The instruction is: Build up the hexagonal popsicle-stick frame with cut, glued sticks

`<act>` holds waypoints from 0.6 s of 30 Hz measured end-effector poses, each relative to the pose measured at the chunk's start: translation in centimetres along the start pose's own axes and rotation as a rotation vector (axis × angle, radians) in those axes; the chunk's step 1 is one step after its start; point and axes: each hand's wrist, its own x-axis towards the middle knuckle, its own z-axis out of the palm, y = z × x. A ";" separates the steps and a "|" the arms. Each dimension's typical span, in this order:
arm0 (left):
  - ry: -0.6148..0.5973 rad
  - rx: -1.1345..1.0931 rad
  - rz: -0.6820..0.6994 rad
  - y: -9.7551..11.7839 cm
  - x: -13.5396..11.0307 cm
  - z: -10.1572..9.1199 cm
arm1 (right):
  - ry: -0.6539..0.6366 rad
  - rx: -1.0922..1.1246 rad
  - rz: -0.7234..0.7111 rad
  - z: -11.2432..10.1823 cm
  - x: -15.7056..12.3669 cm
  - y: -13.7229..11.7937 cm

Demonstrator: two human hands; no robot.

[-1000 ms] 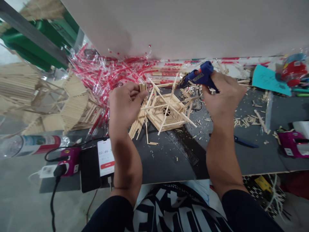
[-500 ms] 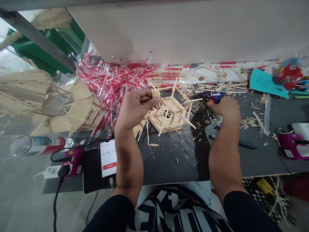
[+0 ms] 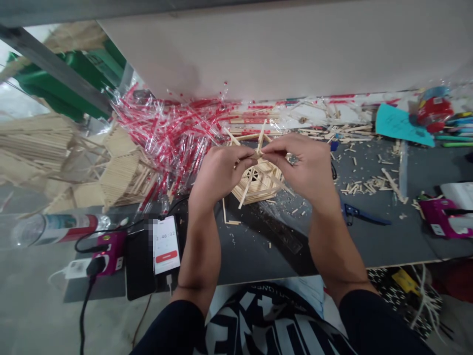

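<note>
A hexagonal frame of layered thin wooden sticks (image 3: 254,195) lies on the dark table, with longer sticks crossing over its centre. Above its far part, my left hand (image 3: 221,170) and my right hand (image 3: 305,165) meet with fingertips pinched together. Small pale wooden sticks (image 3: 259,155) show between the fingertips; my fingers hide most of them. Beyond my right hand, a blue bit of the glue gun (image 3: 334,146) peeks out, the rest covered by the hand.
Red-and-clear plastic wrappers (image 3: 173,123) heap at the back left, beside finished stick panels (image 3: 121,172). A phone (image 3: 166,244) and purple power adapter (image 3: 111,254) sit front left. Blue cutters (image 3: 364,215), a clear ruler (image 3: 284,234) and stick scraps (image 3: 358,187) lie about.
My right hand has left the glue gun and moved left to meet my left hand over the frame. The short stick bundle in my left hand is now mostly hidden.
</note>
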 end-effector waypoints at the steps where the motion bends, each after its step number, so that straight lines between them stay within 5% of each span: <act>1: -0.006 0.013 0.003 -0.1 0.0 0.0 | -0.002 0.002 0.005 0.1 0.0 0.2; 18: 0.037 0.010 -0.163 -2.1 -0.5 -1.9 | -0.189 -0.081 0.098 3.3 0.2 1.0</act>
